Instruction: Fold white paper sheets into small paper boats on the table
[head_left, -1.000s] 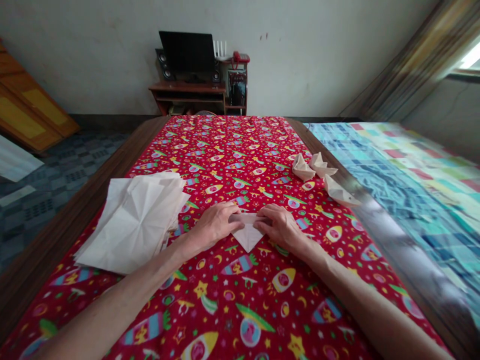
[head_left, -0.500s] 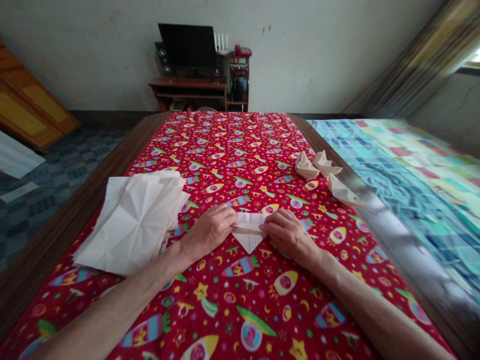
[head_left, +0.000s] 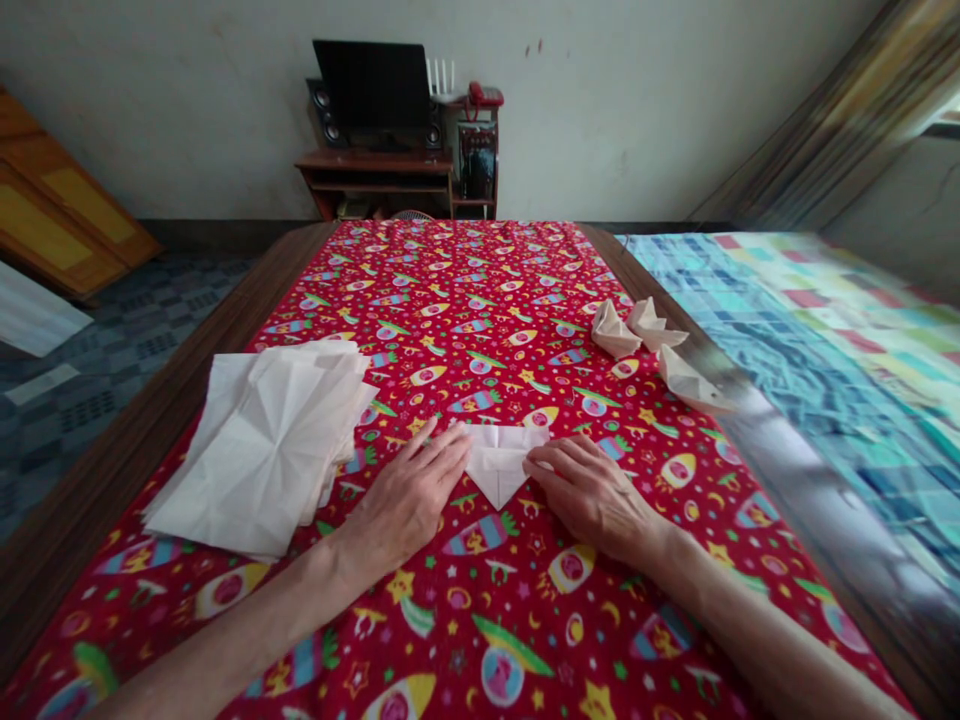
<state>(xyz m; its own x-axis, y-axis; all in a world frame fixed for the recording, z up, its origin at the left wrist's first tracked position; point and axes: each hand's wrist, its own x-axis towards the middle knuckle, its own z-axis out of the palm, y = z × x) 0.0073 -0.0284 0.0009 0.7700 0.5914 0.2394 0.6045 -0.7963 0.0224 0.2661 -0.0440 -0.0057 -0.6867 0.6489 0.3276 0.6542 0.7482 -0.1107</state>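
Note:
A small white folded paper (head_left: 501, 463), pointed toward me, lies on the red patterned cloth (head_left: 480, 300) in the middle of the table. My left hand (head_left: 409, 495) rests flat beside its left edge, fingers stretched out and touching the paper. My right hand (head_left: 592, 490) lies on the cloth at the paper's right edge, fingers extended, fingertips pressing the fold. Neither hand grips anything.
A stack of creased white sheets (head_left: 266, 440) lies to the left. Three folded paper shapes (head_left: 652, 345) sit at the right table edge. A checked blue bedcover (head_left: 810, 360) lies on the right. A desk with a monitor (head_left: 375, 90) stands at the far wall.
Both hands slid outward and toward me off the folded paper, flattening; more of the paper's top edge shows now. The view tilted slightly.

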